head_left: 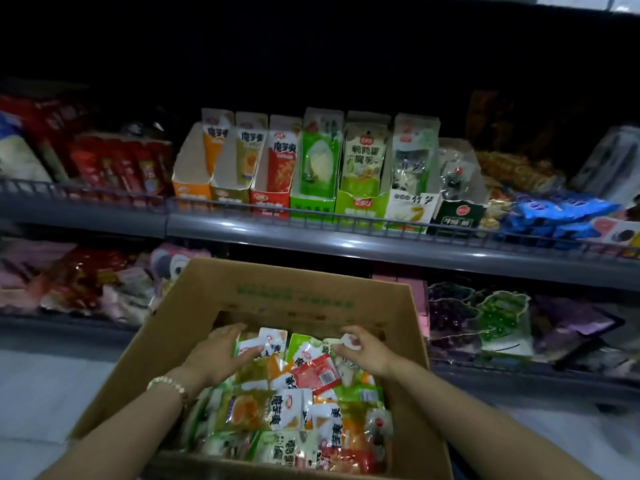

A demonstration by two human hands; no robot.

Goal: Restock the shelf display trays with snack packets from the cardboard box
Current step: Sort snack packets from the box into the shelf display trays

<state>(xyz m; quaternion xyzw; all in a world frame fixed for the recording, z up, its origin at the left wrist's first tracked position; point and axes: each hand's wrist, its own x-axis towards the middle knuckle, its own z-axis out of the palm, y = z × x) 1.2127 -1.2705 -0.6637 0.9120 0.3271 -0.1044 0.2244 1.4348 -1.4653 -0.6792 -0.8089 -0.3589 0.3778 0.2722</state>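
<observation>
Packets fill the cardboard box at six o'clock, below the display trays; I see my left hand resting flat on them, right hand pinching a white packet.

Dim and soft overall; the top is lost in black shadow, glare spots the shelf, edges bow and blur.

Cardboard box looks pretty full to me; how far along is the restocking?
Roughly midway, I'd guess. Done: the green display trays look well filled. In hand: the right hand pinches a white packet inside the cardboard box; the left hand lies on the snack packets, grip unclear. Left: the orange tray has bare space in front, and packets crowd the box.
</observation>
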